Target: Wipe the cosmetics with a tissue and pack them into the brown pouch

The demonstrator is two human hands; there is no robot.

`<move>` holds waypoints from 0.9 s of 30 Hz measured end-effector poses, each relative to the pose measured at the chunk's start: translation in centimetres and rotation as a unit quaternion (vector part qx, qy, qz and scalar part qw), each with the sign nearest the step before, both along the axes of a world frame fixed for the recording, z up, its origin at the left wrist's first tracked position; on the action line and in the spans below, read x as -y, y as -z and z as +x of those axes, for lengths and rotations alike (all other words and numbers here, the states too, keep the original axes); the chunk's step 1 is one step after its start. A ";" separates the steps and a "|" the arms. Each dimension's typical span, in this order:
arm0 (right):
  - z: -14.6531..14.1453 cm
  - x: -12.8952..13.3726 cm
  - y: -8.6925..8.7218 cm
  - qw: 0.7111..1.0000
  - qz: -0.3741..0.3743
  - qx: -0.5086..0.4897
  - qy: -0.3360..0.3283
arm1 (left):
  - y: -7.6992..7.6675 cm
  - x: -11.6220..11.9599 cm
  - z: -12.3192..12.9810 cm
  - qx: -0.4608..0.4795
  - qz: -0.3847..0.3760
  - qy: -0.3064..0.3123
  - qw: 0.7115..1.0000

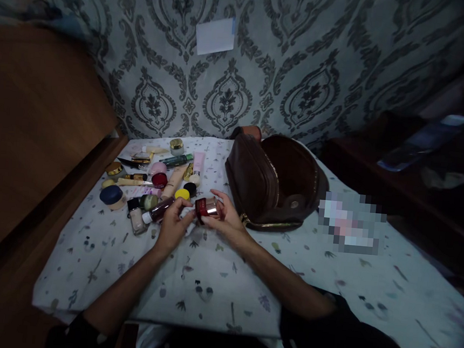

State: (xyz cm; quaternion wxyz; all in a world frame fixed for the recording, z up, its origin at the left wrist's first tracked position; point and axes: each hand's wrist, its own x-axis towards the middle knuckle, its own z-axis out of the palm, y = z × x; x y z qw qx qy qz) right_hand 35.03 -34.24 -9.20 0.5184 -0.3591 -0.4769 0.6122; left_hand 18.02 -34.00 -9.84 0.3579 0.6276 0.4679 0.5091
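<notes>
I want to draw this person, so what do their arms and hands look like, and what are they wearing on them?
The left hand and right hand are bare, with no gloves. No watch or bracelet shows. The left sleeve and right sleeve are black with pale dots and leave the forearms bare. It's too dim to tell about rings.

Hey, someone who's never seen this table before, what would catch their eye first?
Probably the big brown bag, gaping open near the wall, beside a crowded spread of cosmetics to its left. Among those, the bright yellow lid stands out, just beyond the hands. Then perhaps the dark red jar with a shiny rose-gold lid, held in the right hand at the front of the bag's left side.
</notes>
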 end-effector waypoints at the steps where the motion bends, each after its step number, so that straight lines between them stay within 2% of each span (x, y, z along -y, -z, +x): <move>1: 0.1 -0.1 0.0 0.999 0.014 0.022 0.019 | -0.1 0.0 0.0 0.004 0.003 -0.007 1.000; 4: 0.4 -0.5 0.3 0.991 0.048 0.100 0.070 | -0.6 -0.1 -0.2 0.028 0.014 -0.041 0.999; 7: 0.6 -0.6 0.7 0.978 0.071 0.174 0.086 | -1.1 0.0 -0.2 0.045 0.025 -0.068 0.996; 14: 0.4 0.1 1.2 0.944 0.160 0.287 0.035 | -1.4 0.3 -0.2 0.005 0.020 -0.028 0.999; 20: 0.8 -0.1 1.2 0.927 0.218 0.305 0.036 | -1.4 -0.1 -0.7 -0.029 0.036 -0.014 0.999; 27: 1.7 -0.6 1.6 0.913 0.262 0.314 0.000 | -1.4 0.0 -1.2 -0.111 0.090 -0.009 0.990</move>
